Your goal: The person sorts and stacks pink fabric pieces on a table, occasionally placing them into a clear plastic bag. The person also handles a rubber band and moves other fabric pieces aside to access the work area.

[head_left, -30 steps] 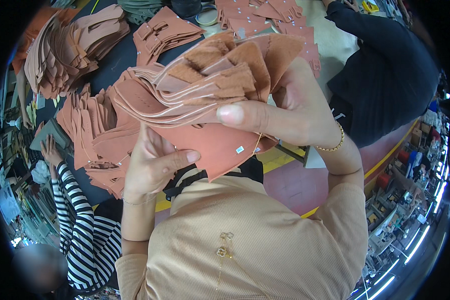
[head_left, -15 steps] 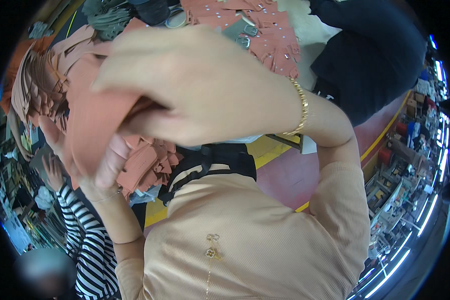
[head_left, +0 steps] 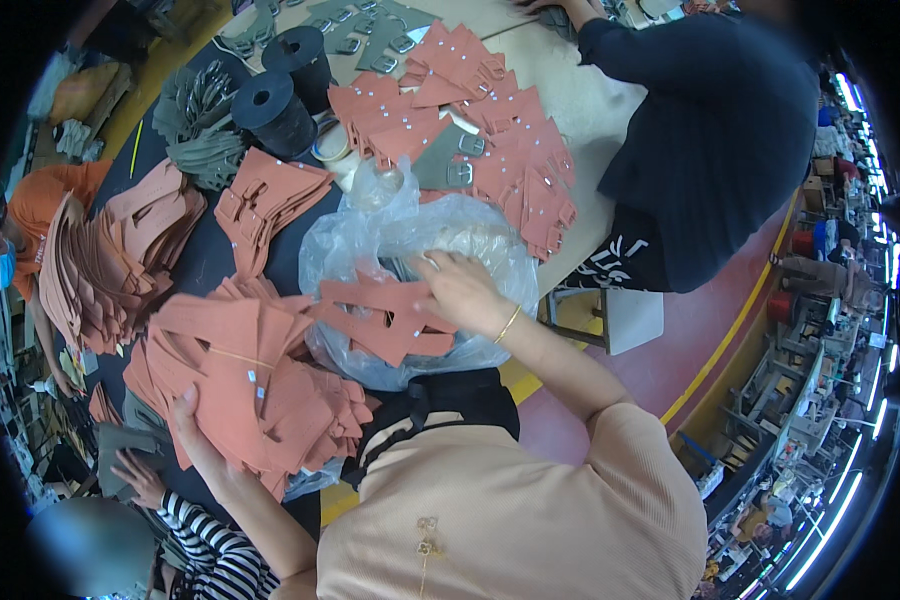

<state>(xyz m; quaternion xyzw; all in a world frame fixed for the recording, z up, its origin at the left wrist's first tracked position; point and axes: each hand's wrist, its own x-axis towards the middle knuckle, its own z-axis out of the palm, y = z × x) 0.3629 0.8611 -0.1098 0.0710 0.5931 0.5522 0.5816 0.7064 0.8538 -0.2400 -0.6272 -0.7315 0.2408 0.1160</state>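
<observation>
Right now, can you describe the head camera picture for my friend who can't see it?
The person's left hand presses a stack of flat salmon-pink cut pieces on a dark table, while the right hand reaches over a crinkly clear plastic bag with more pieces on it. Other workers sit around.

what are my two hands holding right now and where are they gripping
The left hand supports the stack of terracotta cut pieces from its lower left edge. The right hand rests on cut pieces atop the clear plastic bag; its grip is unclear.
</observation>
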